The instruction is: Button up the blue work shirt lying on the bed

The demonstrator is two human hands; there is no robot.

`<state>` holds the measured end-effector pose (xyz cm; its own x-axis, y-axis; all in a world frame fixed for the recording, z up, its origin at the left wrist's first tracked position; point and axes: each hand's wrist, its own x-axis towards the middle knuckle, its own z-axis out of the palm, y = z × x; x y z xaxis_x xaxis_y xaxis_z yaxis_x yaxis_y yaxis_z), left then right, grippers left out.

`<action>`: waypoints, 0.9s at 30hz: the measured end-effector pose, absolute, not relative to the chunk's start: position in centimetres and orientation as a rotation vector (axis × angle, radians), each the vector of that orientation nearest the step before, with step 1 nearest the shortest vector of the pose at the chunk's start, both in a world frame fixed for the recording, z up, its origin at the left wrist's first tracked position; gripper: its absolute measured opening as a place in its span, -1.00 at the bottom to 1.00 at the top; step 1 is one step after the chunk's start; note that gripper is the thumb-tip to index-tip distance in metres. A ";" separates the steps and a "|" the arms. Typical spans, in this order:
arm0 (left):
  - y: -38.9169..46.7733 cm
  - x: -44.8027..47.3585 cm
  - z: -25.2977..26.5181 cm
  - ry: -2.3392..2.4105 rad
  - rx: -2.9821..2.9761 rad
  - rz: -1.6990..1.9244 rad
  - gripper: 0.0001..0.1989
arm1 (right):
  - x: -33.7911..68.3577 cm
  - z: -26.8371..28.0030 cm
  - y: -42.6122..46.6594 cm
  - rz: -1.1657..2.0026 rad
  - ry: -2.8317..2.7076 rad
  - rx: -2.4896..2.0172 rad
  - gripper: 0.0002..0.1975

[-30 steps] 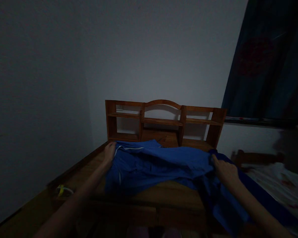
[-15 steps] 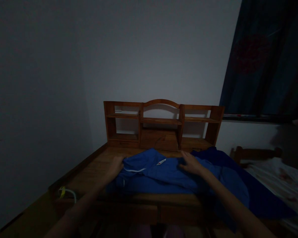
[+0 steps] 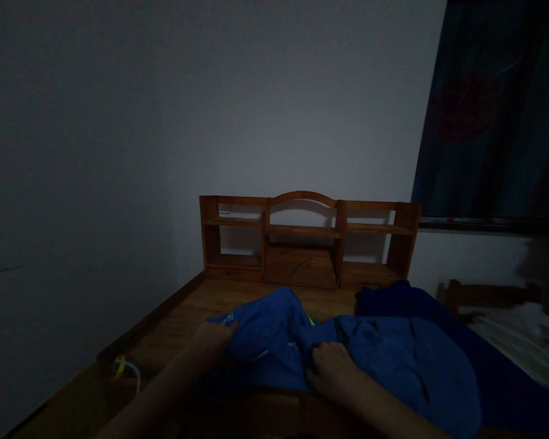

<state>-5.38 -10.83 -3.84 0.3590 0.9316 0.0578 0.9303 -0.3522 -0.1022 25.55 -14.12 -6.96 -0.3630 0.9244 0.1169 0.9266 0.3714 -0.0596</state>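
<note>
My left hand grips the left edge of the blue garment, fingers curled into the cloth near a white printed mark. My right hand is bunched into the fabric near the middle, knuckles up, closed on a fold. The two hands sit near each other with a rumpled hump of blue between them. The garment lies on the wooden desk, crumpled at the left and spreading wide to the right, where it runs over the desk's edge; a thin white line and a small yellow-green patch show among the folds. At the back of the desk stands a wooden shelf unit with an arched middle, against the pale wall. A white and yellow cord rests at the desk's left edge. A dark curtain hangs at the right.
</note>
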 end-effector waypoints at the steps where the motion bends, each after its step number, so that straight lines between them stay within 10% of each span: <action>1: -10.8 -5.3 -4.0 -1.685 -2.458 0.025 -0.58 | 26.0 -6.3 -13.9 0.028 -2.466 -1.675 -0.70; 7: -9.1 -6.6 -2.4 -1.852 -2.224 -0.347 -0.70 | 31.3 -3.8 -8.7 0.214 -2.411 -1.647 0.04; 14: -6.6 -7.6 0.1 -1.972 -2.239 -0.838 -0.67 | 32.5 -4.2 -7.7 0.113 -2.595 -1.697 -0.80; 27: -1.4 -3.4 11.2 -2.079 -2.076 -1.906 -0.78 | 35.0 12.1 -6.0 -1.041 -1.826 -1.762 -0.37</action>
<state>-3.41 -1.37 11.15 -0.2557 0.8729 0.4154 0.4895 -0.2537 0.8343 34.98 -5.98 12.12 -0.1286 0.6746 0.7269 0.9692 -0.0696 0.2361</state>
